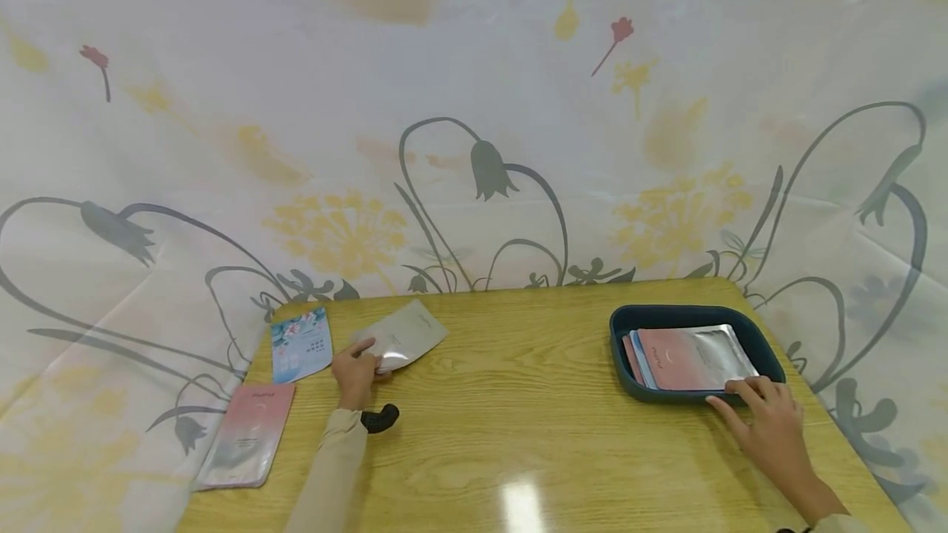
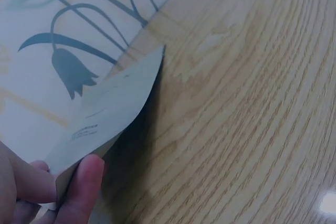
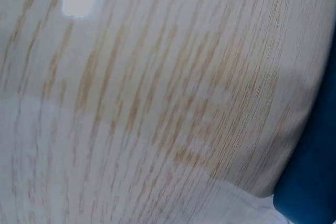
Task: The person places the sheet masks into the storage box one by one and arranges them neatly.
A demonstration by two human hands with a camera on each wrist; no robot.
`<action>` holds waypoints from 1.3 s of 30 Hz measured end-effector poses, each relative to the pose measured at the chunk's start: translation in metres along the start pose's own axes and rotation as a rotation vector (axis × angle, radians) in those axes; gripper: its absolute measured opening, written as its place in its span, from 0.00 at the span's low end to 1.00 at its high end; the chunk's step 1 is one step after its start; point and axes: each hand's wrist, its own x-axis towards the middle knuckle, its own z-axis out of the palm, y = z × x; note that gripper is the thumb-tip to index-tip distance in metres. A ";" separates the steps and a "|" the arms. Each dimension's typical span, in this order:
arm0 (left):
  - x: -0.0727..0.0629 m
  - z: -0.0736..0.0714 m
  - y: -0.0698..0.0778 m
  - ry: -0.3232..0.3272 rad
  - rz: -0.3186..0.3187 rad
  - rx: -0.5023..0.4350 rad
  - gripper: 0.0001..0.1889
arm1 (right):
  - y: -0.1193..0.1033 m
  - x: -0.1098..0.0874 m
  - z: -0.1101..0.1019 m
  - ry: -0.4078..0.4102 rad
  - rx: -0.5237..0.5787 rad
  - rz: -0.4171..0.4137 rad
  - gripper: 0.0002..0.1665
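Observation:
My left hand (image 1: 356,372) pinches the near edge of a pale silver sachet (image 1: 409,337) between thumb and fingers. In the left wrist view, the sachet (image 2: 113,111) stands tilted, one edge lifted off the wood. My right hand (image 1: 770,426) is at the front right rim of a dark blue basket (image 1: 625,373), fingers curled over the rim and thumb at its front. Inside the basket lie several sachets, a pink and silver one (image 1: 692,359) on top. The right wrist view has the basket's wall (image 3: 310,171) but not the hand.
On the table's left side lie a blue floral sachet (image 1: 302,345) and a pink and silver sachet (image 1: 249,436). The wood-grain table (image 1: 511,401) meets a flower-printed white curtain (image 1: 474,64) at the back and sides.

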 end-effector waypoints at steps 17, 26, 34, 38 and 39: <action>-0.012 0.023 0.016 -0.193 0.003 -0.064 0.21 | -0.002 0.000 -0.001 -0.005 0.005 0.012 0.19; -0.024 0.035 0.026 -0.252 0.005 -0.071 0.22 | -0.003 0.001 -0.001 -0.004 0.017 0.011 0.18; -0.038 0.051 0.035 -0.318 0.024 -0.069 0.22 | -0.004 0.002 -0.002 -0.014 0.011 0.020 0.18; -0.043 0.060 0.039 -0.354 0.046 -0.087 0.23 | -0.004 0.002 -0.002 -0.021 0.005 0.024 0.17; -0.044 0.062 0.040 -0.362 0.051 -0.091 0.23 | -0.003 0.001 -0.002 -0.022 0.005 0.023 0.17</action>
